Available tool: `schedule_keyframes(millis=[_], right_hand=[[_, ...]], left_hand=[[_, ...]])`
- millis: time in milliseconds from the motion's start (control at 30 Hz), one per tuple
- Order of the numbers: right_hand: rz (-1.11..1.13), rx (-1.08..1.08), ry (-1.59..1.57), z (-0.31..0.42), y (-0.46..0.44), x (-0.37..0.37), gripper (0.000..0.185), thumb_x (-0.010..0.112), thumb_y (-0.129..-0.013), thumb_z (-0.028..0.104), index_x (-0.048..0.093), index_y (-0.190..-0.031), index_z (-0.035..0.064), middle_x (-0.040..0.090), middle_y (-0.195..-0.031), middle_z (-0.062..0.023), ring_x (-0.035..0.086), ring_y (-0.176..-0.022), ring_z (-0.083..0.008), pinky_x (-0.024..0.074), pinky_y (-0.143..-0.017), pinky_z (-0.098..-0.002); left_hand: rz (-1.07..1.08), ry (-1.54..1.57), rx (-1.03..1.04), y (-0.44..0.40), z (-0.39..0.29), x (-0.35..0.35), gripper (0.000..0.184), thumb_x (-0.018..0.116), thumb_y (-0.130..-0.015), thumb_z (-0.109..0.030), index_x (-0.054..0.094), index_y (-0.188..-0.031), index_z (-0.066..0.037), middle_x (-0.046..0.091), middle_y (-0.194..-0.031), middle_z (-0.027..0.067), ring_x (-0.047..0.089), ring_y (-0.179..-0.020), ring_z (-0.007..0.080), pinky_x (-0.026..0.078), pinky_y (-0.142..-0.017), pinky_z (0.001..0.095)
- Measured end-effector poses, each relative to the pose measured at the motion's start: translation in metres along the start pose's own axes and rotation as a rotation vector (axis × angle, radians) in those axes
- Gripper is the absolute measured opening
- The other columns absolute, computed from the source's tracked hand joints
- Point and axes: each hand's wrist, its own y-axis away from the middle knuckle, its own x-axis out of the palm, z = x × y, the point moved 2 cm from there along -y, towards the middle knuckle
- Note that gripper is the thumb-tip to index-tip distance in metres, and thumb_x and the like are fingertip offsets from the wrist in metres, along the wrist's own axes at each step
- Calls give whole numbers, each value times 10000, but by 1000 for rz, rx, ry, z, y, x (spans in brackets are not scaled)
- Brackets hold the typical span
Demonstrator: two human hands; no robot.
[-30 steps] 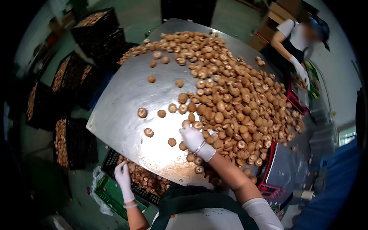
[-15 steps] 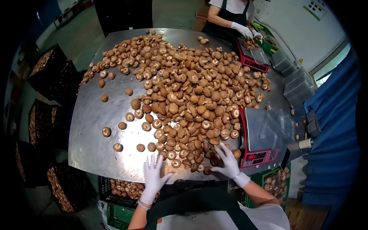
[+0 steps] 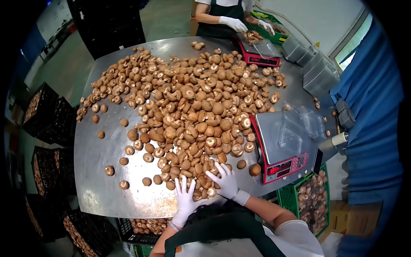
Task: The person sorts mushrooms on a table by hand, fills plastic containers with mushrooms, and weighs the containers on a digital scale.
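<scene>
My left hand (image 3: 185,202) and right hand (image 3: 226,183) are both spread, fingers at the mushrooms (image 3: 192,115) along the heap's near edge. To my right, a green crate (image 3: 287,201) holds others seemingly packed in plastic, so some look done. A clear tray (image 3: 291,136) lies on the red scale (image 3: 270,147). Much seems left, loose across the tabletop (image 3: 100,156); beyond, a co-worker's hand (image 3: 233,23) nears a filled tray (image 3: 251,37).

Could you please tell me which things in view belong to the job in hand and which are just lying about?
Seemingly part of the job:
- left hand and right hand, at the mushrooms
- table
- near scale, probably

Apparently just about:
- white roll
- cardboard box
- blue curtain
</scene>
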Motion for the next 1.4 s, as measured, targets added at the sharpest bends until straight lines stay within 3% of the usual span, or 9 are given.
schedule_keyframes(millis=[233,433,633,833,967,1033,1167,1300,1400], right_hand=[[77,-158,49,33,-47,8,662,592,-721,122,464,-1327,354,329,-1443,-118,344,-1283,-370,519,-727,-420],[-46,-294,-18,47,-105,38,636,578,-756,107,447,-1335,335,360,-1409,-139,387,-1234,-372,559,-612,-353],[-119,-335,-4,62,-158,52,585,534,-800,116,436,-1340,322,369,-1403,-133,403,-1217,-367,563,-661,-365],[23,-298,62,85,-191,50,546,525,-845,153,401,-1366,259,312,-1431,-164,357,-1267,-386,564,-678,-407],[407,-369,-267,79,-168,-17,785,754,-703,306,384,-1384,184,259,-1457,-206,307,-1315,-410,520,-869,-403],[129,-389,-403,42,-176,-27,720,711,-750,359,409,-1379,179,338,-1427,-191,349,-1306,-351,382,-1030,-419],[-285,-11,-203,-57,-204,-78,669,666,-777,463,456,-1341,172,300,-1439,-219,346,-1294,-395,364,-1018,-445],[-179,177,-19,-86,-198,-38,748,644,-738,591,420,-1377,274,265,-1456,-223,304,-1310,-415,360,-1011,-482],[-210,65,-47,-67,-187,-30,706,674,-704,567,492,-1316,265,307,-1434,-173,332,-1276,-401,428,-940,-483]], left_hand=[[-244,54,-50,-12,18,-11,924,822,-616,-309,341,-1375,-94,241,-1451,226,176,-1342,480,212,-1067,570],[-284,90,-250,-39,41,-37,914,821,-615,-303,357,-1362,-56,236,-1450,232,173,-1351,453,216,-1077,537],[-348,113,-323,-69,73,-52,951,803,-609,-253,313,-1396,-45,244,-1447,224,131,-1368,435,186,-1100,511],[-331,18,-414,-83,92,-64,967,798,-619,-259,285,-1417,-69,209,-1483,190,140,-1371,417,201,-1107,481],[-364,6,-407,-61,70,-74,860,768,-666,-150,325,-1398,-62,227,-1478,190,213,-1353,409,239,-1098,456],[-375,-38,-345,-40,55,-80,739,730,-697,-116,394,-1351,-47,289,-1449,194,231,-1342,421,248,-1088,467],[-532,-160,-412,9,64,-74,549,643,-784,-158,457,-1283,-24,345,-1418,201,235,-1333,440,195,-1086,543],[-669,-114,-628,33,86,-62,558,542,-878,-201,364,-1381,-35,238,-1469,221,169,-1362,429,154,-1100,527],[-702,40,-554,26,80,-53,558,531,-881,-177,348,-1387,-31,200,-1479,235,139,-1377,416,131,-1109,518]])
